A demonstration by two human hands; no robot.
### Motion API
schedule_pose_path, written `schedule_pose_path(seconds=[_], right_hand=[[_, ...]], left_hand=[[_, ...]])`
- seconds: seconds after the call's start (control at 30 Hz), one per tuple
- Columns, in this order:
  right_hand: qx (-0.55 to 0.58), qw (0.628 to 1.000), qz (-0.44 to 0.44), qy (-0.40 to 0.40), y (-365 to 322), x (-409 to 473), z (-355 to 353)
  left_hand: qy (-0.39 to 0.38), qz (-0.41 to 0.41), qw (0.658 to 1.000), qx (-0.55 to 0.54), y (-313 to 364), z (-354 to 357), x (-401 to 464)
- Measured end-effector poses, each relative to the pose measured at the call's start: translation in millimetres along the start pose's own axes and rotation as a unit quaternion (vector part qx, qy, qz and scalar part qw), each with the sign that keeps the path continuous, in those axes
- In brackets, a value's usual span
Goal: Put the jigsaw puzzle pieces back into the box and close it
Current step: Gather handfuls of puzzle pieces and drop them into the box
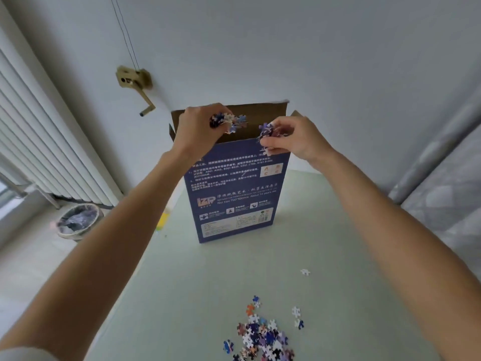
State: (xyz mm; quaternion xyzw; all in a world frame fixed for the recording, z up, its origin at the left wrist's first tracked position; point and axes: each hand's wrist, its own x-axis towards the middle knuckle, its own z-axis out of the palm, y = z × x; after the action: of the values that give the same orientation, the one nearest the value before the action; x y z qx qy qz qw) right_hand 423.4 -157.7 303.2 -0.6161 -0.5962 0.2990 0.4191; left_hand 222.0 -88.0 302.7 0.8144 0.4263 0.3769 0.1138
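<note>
A tall dark blue puzzle box (pixel 235 194) stands upright on the pale green table (pixel 234 269), its brown top flap (pixel 256 118) raised. My left hand (pixel 200 128) grips a bunch of puzzle pieces (pixel 231 122) over the box's open top. My right hand (pixel 294 139) holds more puzzle pieces (pixel 268 138) at the box's front upper edge, on the right. A pile of loose pieces (pixel 263 337) lies near the table's front edge, with a few strays (pixel 296 316) to its right and one white piece (pixel 305 272) farther back.
A white wall rises right behind the box, with a brass crank handle (pixel 138 87) mounted on it. On the floor to the left stand a lined waste bin (pixel 78 221) and a radiator (pixel 39 142). A small yellow object (pixel 163 220) is at the table's left edge.
</note>
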Motion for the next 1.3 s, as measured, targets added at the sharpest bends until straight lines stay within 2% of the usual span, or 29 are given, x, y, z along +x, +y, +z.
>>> schedule_pose_path(seconds=[0.2,0.4,0.6,0.87,1.07,1.3], right_hand=[[-0.053,0.998,-0.021,0.007,-13,61,15],[-0.273,0.959,-0.072,0.022,-9,77,34],[-0.338,0.937,-0.089,0.001,-4,76,43],[-0.357,0.922,-0.148,-0.006,2,60,41],[-0.375,0.91,-0.174,0.021,5,53,43],[-0.298,0.918,-0.244,0.089,8,33,41]], left_hand=[[-0.08,-0.059,0.993,0.06,-31,19,24],[-0.108,-0.047,0.991,0.067,-38,23,17],[-0.12,0.001,0.991,0.055,-35,19,8],[-0.086,0.048,0.993,0.057,-34,22,-3],[-0.067,0.078,0.992,0.073,-34,24,-9],[-0.009,0.104,0.99,0.092,-32,22,-12]])
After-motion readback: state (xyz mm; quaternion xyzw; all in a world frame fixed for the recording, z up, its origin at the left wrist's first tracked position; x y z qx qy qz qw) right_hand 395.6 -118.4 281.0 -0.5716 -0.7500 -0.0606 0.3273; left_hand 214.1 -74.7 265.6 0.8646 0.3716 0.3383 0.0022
